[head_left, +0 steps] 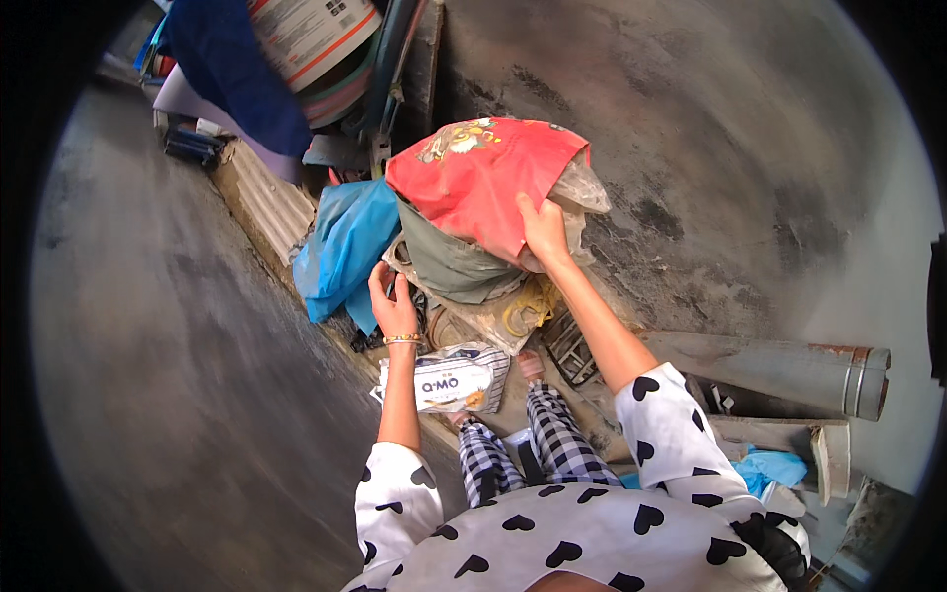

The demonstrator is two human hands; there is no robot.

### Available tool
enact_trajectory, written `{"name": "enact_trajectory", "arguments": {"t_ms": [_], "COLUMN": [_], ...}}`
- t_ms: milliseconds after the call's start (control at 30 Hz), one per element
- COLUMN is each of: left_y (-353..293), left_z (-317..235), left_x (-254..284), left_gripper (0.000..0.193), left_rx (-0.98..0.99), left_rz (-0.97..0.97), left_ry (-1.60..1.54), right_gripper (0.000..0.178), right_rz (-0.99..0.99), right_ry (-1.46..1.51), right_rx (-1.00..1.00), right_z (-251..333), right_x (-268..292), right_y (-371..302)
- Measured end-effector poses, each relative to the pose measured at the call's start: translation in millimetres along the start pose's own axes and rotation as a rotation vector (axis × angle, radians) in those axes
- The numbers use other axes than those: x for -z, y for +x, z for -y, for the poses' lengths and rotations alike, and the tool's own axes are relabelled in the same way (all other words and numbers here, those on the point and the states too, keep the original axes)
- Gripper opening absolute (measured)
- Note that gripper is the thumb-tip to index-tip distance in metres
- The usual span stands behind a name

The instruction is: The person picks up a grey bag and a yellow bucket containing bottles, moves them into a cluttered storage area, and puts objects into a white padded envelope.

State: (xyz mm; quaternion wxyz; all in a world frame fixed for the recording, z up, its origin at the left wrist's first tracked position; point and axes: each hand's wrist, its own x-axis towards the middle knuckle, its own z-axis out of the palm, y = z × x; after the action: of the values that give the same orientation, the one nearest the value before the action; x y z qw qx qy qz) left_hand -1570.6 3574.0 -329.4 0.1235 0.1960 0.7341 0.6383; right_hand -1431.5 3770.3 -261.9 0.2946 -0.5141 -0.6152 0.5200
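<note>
My right hand (546,234) is closed on the lower right edge of a red cloth bag (483,178) with a printed picture on it. Crumpled clear plastic (580,187) pokes out at the bag's right side. Beneath the red bag is a grey-green cloth or bag (449,259), resting on a dirty pale sheet (493,321). My left hand (394,304) has its thumb and fingers apart, close to the sheet's left edge, and I see nothing held in it. A blue bag (340,247) lies just left of that hand.
A white printed package (449,380) lies by my feet. On the right are a long grey pipe (769,370) and a blue plastic piece (764,469). A white bucket (316,39) and dark blue cloth (232,79) stand at the upper left, near a corrugated sheet (264,202).
</note>
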Motion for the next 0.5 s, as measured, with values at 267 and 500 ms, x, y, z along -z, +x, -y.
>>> {"name": "enact_trajectory", "arguments": {"t_ms": [267,500], "left_y": [70.9,133.9], "left_z": [-95.9,-55.2], "left_x": [-66.7,-109.3], "left_gripper": [0.053,0.047], "left_rx": [-0.521,-0.581], "left_rz": [0.234,0.444], "left_ry": [0.295,0.769], "right_gripper": [0.026,0.037], "right_rz": [0.069,0.238], "right_ry": [0.206,0.284], "right_rx": [0.180,0.012], "right_z": [-6.4,-4.5], "right_x": [29.2,61.7], "right_y": [22.4,19.9]}}
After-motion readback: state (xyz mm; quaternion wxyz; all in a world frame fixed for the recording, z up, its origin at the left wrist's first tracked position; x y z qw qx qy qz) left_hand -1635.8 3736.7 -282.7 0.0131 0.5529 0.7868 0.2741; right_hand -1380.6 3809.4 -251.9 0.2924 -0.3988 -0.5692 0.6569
